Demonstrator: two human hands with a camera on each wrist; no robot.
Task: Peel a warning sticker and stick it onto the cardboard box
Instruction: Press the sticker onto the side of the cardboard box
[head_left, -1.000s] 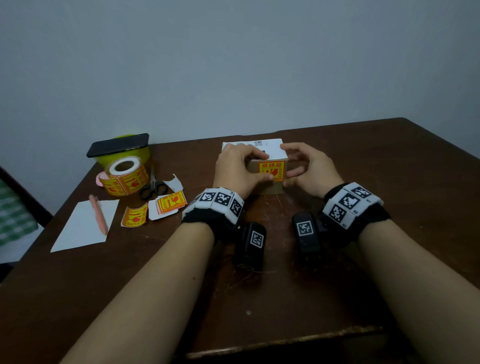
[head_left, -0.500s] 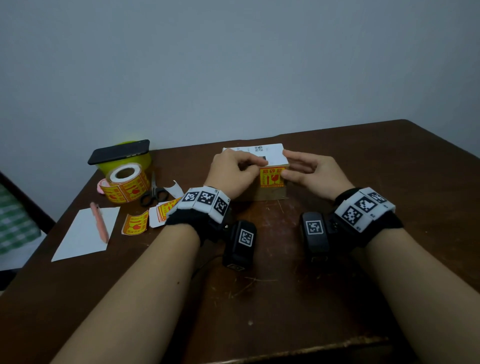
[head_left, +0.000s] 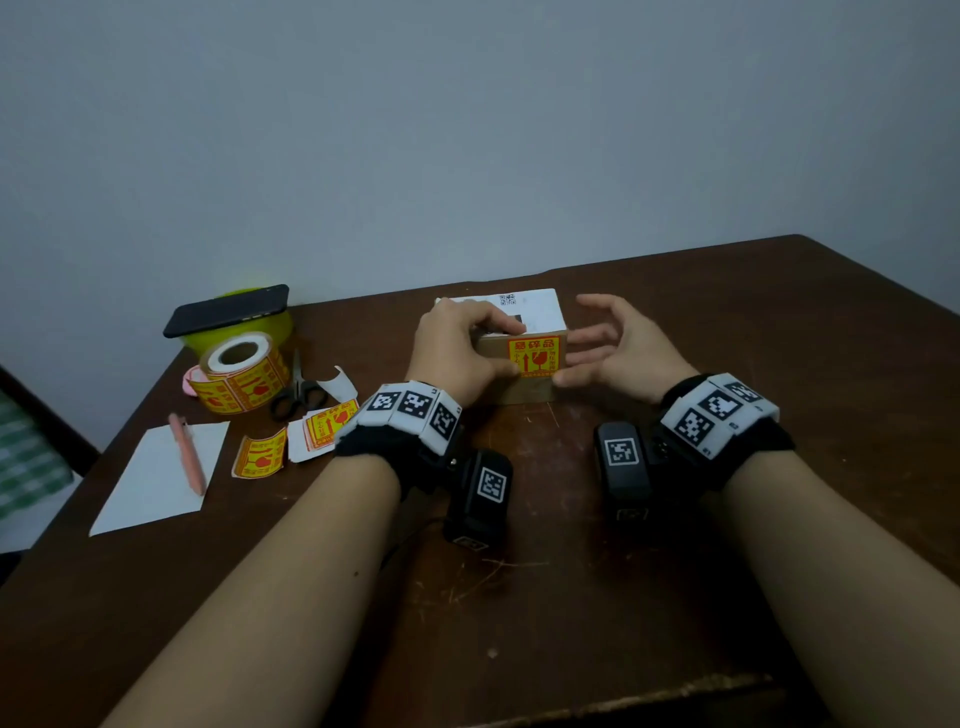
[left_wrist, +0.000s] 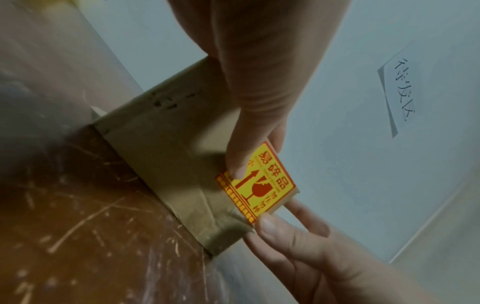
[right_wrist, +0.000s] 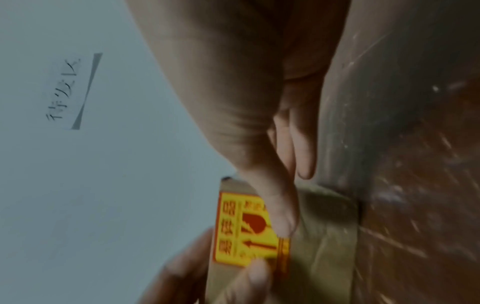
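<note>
A small cardboard box (head_left: 524, 397) with a white label on top stands mid-table. A yellow and red warning sticker (head_left: 535, 356) lies flat on its front face, near the top edge. My left hand (head_left: 506, 347) grips the box's left part, fingers curled over the top. Its thumb (left_wrist: 236, 164) presses the sticker's (left_wrist: 259, 185) lower left corner. My right hand (head_left: 582, 345) hovers at the box's right end with fingers spread. Only its thumb (right_wrist: 280, 216) touches the sticker (right_wrist: 233, 236), at the lower right.
On the left are a sticker roll (head_left: 240, 371), a phone on a yellow-green bowl (head_left: 227, 310), scissors (head_left: 298, 389), loose stickers (head_left: 260, 453) and backing scraps. A pink pen (head_left: 187, 452) lies on white paper (head_left: 156, 478). The wall behind carries a handwritten note (left_wrist: 397, 90).
My right fingers have lifted off the box and spread, leaving only the thumb on the sticker. My left thumb slid to the sticker's left corner. The box stays put.
</note>
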